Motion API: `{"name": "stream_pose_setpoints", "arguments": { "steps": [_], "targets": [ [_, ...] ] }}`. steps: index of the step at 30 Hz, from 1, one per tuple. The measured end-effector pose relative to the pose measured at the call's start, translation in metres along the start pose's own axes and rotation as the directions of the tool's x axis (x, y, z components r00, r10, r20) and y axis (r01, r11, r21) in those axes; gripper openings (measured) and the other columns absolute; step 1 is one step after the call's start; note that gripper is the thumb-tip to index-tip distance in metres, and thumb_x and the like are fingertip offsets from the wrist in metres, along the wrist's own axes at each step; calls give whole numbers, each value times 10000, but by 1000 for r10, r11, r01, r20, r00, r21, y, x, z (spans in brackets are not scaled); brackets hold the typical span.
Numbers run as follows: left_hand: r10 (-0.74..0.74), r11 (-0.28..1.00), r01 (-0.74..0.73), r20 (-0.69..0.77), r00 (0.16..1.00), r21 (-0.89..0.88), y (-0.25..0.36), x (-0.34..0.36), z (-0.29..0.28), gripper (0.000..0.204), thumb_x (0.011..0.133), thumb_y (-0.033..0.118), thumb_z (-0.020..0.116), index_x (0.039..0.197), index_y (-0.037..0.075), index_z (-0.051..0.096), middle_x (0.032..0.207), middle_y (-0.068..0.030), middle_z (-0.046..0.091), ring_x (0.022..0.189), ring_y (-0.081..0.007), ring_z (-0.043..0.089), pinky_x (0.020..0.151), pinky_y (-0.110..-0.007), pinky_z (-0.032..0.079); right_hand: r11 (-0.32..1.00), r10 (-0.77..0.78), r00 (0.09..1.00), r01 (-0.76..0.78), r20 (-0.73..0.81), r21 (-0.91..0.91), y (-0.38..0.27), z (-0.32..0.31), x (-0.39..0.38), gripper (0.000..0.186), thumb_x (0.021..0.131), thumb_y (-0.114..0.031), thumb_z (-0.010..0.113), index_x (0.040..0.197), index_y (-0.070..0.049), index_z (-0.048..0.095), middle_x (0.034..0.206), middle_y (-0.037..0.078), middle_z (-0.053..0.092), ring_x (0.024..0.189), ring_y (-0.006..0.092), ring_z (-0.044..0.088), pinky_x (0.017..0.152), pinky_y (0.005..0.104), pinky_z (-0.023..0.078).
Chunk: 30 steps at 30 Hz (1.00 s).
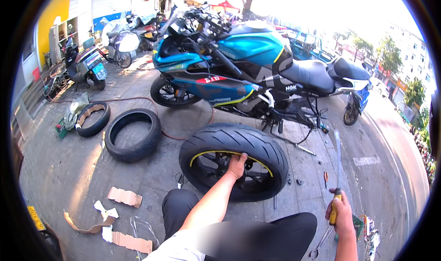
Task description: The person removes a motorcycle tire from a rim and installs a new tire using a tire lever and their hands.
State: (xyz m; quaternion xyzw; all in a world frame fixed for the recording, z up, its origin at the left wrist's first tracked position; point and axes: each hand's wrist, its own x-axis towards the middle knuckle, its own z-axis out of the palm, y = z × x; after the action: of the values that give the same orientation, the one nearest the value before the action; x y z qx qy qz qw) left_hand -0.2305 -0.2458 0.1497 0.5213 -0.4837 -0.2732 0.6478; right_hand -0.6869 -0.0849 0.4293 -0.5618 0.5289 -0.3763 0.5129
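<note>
A motorcycle wheel (271,187) with a black tyre and yellow rim striping leans in front of my knees. My left hand (236,165) is closed over its rim, the thumb on the near face and the other fingers mostly hidden. Off to the right, my right hand (341,210) grips the yellow handle of a tyre lever (338,162). Its long metal blade points up, away from the wheel. Beyond the wheel stands a blue and black motorcycle (252,45) with no rear wheel fitted; its chain (287,140) hangs down.
Two loose tyres (154,132) (106,122) lie at left. Cardboard strips (125,196) litter the paving near my left knee. Hand tools, including orange-handled pliers (326,179), lie right of the wheel. A red hose (156,107) crosses the ground; parked scooters (85,66) stand farther back.
</note>
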Motion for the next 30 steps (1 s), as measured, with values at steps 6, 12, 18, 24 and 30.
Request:
{"name": "stream_pose_setpoints", "arguments": {
  "steps": [6, 12, 18, 24, 30],
  "targets": [
    [-20, 994, 11, 82, 996, 110, 19, -10, -4, 910, 1097, 778, 472, 1561, 6, 609, 1583, -286, 627, 1538, -469, 519, 1271, -478, 382, 981, 126, 956, -80, 266, -179, -1, 57, -32, 441, 1054, -79, 678, 1439, 17, 487, 968, 108, 678, 738, 168, 696, 647, 351, 589],
    [-202, 978, 201, 6, 979, 54, 47, 1, 3, 919, 1091, 760, 543, 1480, -64, 661, 1527, -255, 689, 1488, -375, 593, 1250, -443, 408, 870, 59, 954, 95, 294, -484, -24, 71, -43, 491, 1114, -149, 631, 1585, -57, 525, 998, 99, 723, 847, 145, 691, 802, 359, 604],
    [-163, 977, 152, 65, 984, 151, 41, 23, 11, 1030, 1035, 874, 498, 1465, -44, 682, 1506, -293, 682, 1473, -428, 585, 1247, -443, 396, 625, -91, 945, 300, 314, -721, -11, 64, -17, 578, 1050, -170, 699, 1610, -113, 569, 1191, 193, 738, 1076, 373, 740, 976, 480, 582],
    [36, 954, -30, 14, 999, -300, 10, 26, 15, 912, 1018, 746, 704, 1464, -48, 665, 1445, -162, 705, 1368, -300, 616, 1228, -412, 400, 527, -57, 971, 228, 234, -819, -32, 105, 14, 513, 1082, -190, 664, 1591, -141, 625, 1240, 250, 767, 1137, 454, 741, 997, 518, 581],
    [70, 925, -40, 66, 995, -377, 17, 34, 5, 759, 972, 514, 889, 1458, -24, 662, 1401, -119, 714, 1324, -262, 625, 1201, -400, 426, 721, -49, 988, 136, 146, -679, -13, 135, 14, 475, 1081, -83, 653, 1555, -67, 650, 1323, 246, 769, 1232, 427, 747, 1075, 440, 568]
  ]
}}
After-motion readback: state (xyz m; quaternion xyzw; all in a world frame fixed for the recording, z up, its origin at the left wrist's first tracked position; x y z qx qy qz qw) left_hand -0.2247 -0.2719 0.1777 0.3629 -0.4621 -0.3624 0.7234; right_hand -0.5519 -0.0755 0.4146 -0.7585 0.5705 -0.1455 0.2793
